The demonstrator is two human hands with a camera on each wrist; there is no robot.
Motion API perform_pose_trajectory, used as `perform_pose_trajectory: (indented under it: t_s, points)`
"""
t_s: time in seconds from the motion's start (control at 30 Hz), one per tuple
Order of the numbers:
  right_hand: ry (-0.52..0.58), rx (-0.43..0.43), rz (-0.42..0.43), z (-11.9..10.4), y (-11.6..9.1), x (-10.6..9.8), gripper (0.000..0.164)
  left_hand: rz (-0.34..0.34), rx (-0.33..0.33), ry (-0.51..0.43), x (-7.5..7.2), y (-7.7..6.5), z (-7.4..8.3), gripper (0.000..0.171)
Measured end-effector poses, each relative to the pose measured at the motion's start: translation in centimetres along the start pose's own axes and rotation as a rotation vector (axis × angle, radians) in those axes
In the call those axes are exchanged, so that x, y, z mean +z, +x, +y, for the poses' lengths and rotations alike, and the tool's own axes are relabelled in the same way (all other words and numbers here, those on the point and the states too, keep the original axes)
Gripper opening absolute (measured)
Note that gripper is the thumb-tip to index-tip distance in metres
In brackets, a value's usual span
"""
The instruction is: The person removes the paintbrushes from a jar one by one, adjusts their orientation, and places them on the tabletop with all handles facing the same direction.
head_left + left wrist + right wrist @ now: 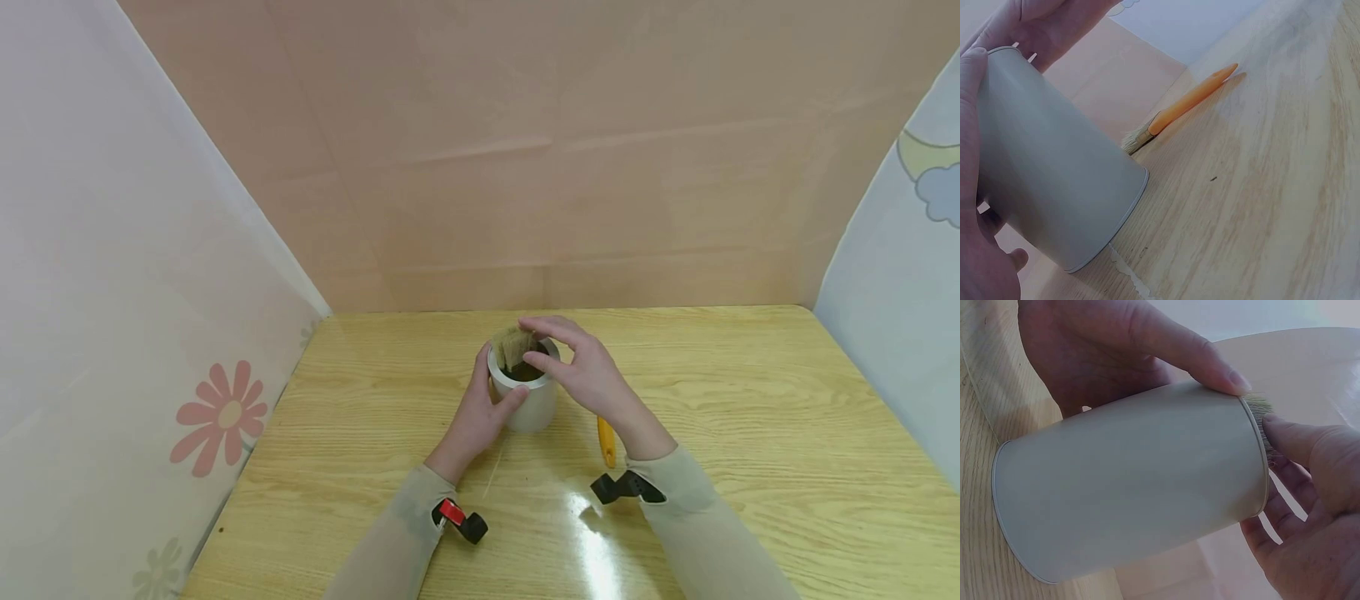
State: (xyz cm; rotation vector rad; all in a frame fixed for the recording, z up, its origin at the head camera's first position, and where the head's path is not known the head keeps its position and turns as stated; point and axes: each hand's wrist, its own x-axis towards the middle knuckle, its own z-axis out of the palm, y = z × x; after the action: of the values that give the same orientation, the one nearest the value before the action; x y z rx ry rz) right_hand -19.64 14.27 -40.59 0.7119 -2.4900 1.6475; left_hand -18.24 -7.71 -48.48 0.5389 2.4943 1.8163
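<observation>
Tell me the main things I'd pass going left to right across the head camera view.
Pink flower print → left hand → pale gray container → orange brush handle → blue cloud print.

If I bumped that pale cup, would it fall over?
The pale cup might tip if bumped near its top, since it looks taller than wide. Its smooth side may feel slippery. But the left hand grips it, so it would probably stay put.
</observation>
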Motion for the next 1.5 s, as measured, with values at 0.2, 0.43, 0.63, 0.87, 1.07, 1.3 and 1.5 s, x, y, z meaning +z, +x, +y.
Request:
perform_pose_trajectory:
  t_s: [0.2, 0.43, 0.63, 0.87, 1.07, 1.3, 1.5]
  points:
    - [-0.021, -0.028, 0.017, 0.0, -0.1, 0.0, 0.046, -0.001, -0.003, -0.004, 0.0, -0.1, 0.2, 0.100]
    - [-0.039, -0.067, 0.029, 0.1, 0.1, 0.0, 0.041, -0.004, 0.014, -0.021, 0.0, 0.0, 0.2, 0.098]
    - [-0.026, -0.064, 0.044, 0.0, 0.1, 0.0, 0.033, -0.004, 0.020, -0.019, 0.0, 0.0, 0.1, 0.095]
    - [-0.028, -0.065, 0.072, 0.1, 0.0, -0.2, 0.024, 0.000, 0.002, -0.012, 0.0, -0.1, 0.1, 0.098]
    - [-0.019, -0.059, 0.081, 0.0, -0.2, -0.6, 0.023, 0.003, -0.004, -0.018, 0.0, -0.1, 0.1, 0.099]
    - [-0.012, 0.054, 0.052, -0.3, -0.5, -1.1, 0.025, 0.003, 0.002, -0.022, 0.1, -0.1, 0.1, 0.100]
    - [0.013, 0.066, 0.013, -0.2, -0.4, -1.3, 0.029, 0.001, 0.013, -0.017, 0.1, 0.0, 0.0, 0.097]
